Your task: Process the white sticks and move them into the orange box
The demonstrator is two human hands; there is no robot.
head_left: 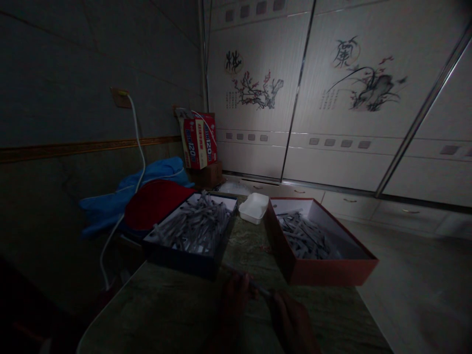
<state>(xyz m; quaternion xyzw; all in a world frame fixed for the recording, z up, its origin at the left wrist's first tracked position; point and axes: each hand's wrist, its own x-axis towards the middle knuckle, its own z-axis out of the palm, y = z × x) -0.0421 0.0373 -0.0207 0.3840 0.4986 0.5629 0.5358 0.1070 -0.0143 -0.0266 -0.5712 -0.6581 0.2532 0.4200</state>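
Both my hands meet low over the table (158,309), in deep shadow. My left hand (236,297) and my right hand (291,319) pinch the two ends of one thin grey strip (258,287) held between them. Just beyond my left hand stands a dark blue box (184,260) heaped with several grey strips (195,226). A red box (332,270) with more grey strips (306,238) stands beyond my right hand. Between the two boxes, farther back, sits a small white tray (254,206).
A blue cloth (110,201) and a red cushion (155,201) lie left of the table, with a white cable (138,142) running up to a wall socket. A red carton (199,140) stands in the corner. Painted sliding wardrobe doors (332,98) fill the back. Bare floor (416,285) lies to the right.
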